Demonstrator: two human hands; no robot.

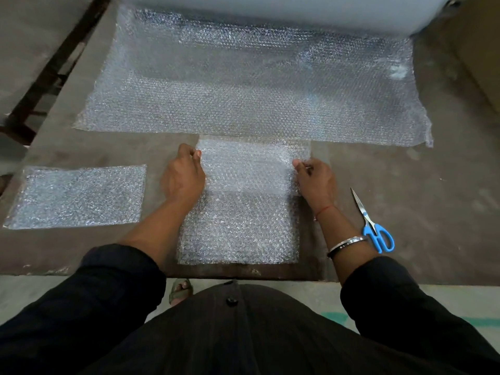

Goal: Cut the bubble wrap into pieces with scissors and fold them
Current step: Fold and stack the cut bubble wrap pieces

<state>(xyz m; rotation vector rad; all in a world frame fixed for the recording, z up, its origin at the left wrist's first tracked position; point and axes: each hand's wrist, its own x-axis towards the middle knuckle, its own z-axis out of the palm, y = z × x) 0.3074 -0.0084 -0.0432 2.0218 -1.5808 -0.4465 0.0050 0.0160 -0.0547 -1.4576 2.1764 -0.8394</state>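
On a worn brown table (405, 185), you are mid-fold on a cut piece of bubble wrap.

Your left hand (184, 174) pinches the piece's left edge and your right hand (315, 177) pinches its right edge, both holding the cut piece (240, 228) at the centre of the frame with its far portion doubled over toward you; the fold looks only partly made. Just right of your right wrist the blue-handled scissors (374, 228) lie on the table, blades closed and untouched. At the left of the frame a second piece (78, 196) lies flat, seemingly already finished. Across the upper frame the uncut sheet (243, 85) runs from the big roll (270, 12), so plenty of cutting and folding appears left. Below the table edge a pale floor (27, 293) shows.
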